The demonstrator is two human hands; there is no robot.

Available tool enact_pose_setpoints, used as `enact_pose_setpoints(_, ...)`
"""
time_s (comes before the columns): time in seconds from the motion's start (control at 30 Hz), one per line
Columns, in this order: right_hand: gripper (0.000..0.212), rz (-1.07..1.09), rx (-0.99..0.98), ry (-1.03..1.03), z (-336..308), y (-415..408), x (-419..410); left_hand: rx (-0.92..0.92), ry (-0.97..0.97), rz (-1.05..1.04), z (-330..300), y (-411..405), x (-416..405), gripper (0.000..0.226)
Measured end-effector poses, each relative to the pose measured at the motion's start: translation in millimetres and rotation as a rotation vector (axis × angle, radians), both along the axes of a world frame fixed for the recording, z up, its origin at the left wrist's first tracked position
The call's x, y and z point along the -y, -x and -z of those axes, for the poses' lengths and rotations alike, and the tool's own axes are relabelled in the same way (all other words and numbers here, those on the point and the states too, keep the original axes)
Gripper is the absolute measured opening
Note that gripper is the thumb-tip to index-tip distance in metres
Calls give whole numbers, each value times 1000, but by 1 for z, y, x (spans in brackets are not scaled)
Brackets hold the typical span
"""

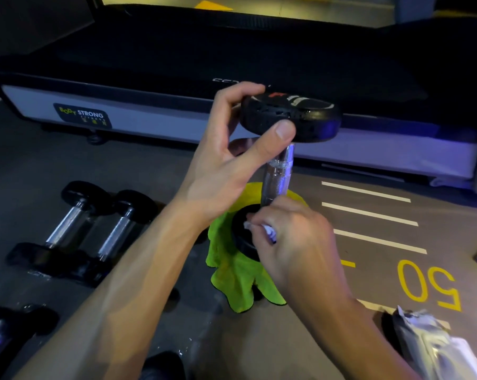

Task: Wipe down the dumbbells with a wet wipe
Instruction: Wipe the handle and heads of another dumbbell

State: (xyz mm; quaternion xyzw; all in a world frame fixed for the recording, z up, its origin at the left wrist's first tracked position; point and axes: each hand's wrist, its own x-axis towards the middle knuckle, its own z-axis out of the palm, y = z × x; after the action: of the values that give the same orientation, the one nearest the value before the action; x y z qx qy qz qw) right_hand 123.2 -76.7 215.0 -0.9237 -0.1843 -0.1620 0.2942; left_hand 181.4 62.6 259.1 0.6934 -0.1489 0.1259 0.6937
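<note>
Grey gym flooring [300, 338] with white stripes [369, 212] and a yellow painted "50" [429, 283] spreads out in front of a treadmill [177, 64], whose pale side rail carries a "Body Strong" sticker [82, 115]. Just in front of that treadmill, a dumbbell [280, 171] stands upright on end, its lower black head resting on a bright green cloth [237, 272] that lies crumpled on the floor. The left hand [232, 157] grips the upper head of the standing dumbbell, thumb curled against its near edge and fingers wrapped over the far side, holding it steady. The right hand [295, 239] sits at the lower head, its fingers bunched around a crumpled white wet wipe [262, 229] that is pressed against the top face of that head, just beside the base of the chrome handle. Left of the standing dumbbell, two more dumbbells [81, 229] lie side by side on the floor, touching or nearly so. Further toward the near left corner, part of another dumbbell [10, 333] shows at the picture's edge. Right of the standing dumbbell and nearer the viewer, a silvery wipe packet [429, 346] lies on the floor with its top torn open.
</note>
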Motion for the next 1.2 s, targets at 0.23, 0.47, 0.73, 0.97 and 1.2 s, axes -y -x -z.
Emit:
enact_pose_setpoints(0.23,14,53,-164,-131,-9,-2,21,-10,25,-16,-3,0,2,50)
enact_pose_setpoints(0.47,12,-46,-23,29,-8,-2,4,-13,67,-12,-3,-1,2,48)
enact_pose_setpoints(0.73,11,-22,24,-43,2,-7,8,-28,74,-27,-5,-4,6,45)
enact_pose_setpoints(0.97,14,74,64,-200,6,-5,26,-40,98,-41,-6,-4,6,54)
enact_pose_setpoints(1.2,19,-95,-345,-377,-4,-20,44,-49,97,-15,-5,-5,6,53)
